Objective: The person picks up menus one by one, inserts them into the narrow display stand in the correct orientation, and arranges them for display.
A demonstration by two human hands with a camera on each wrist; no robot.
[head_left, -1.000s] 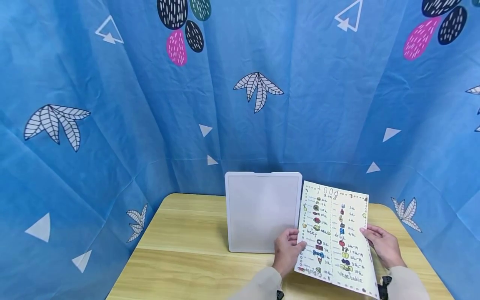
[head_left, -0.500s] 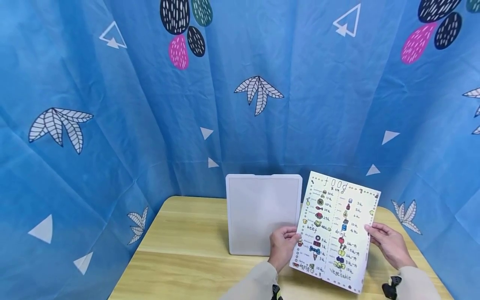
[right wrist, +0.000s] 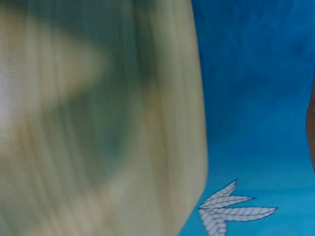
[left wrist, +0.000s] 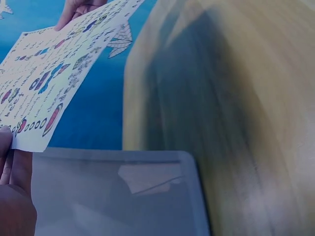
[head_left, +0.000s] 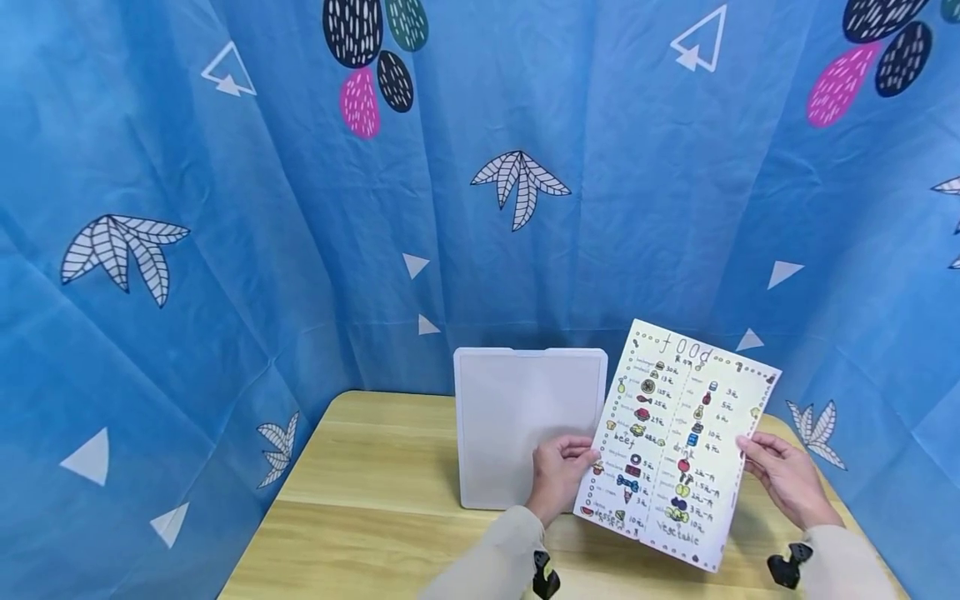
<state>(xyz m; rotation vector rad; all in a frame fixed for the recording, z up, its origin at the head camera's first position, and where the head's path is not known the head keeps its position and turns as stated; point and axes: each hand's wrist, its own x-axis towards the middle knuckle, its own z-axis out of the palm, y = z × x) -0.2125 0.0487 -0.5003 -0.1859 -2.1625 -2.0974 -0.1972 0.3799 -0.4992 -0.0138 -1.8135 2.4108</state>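
A hand-drawn paper menu (head_left: 667,450) titled "food" is raised over the right part of the table, tilted with its top leaning right. My left hand (head_left: 558,475) pinches its left edge, thumb in front. At the opposite edge my right hand (head_left: 787,479) pinches it between thumb and fingers. Beside the left hand a pale, white-framed board (head_left: 525,417) stands upright, partly covered by that hand and the menu. In the left wrist view the menu (left wrist: 49,69) slants above the board (left wrist: 113,196), which shows a reflection. Only a sliver of the right hand (right wrist: 311,123) enters the right wrist view.
The light wooden table (head_left: 360,500) has rounded back corners. A blue patterned curtain (head_left: 510,275) hangs behind it and along both sides. Shadows of the hands and menu fall on the wood. Pale sleeves with black wrist devices (head_left: 789,567) cover the forearms.
The menu has risen off the table and tilted further clockwise, its top moving up and right. Both hands have moved up slightly with it, and the left has shifted left. The board has stayed put.
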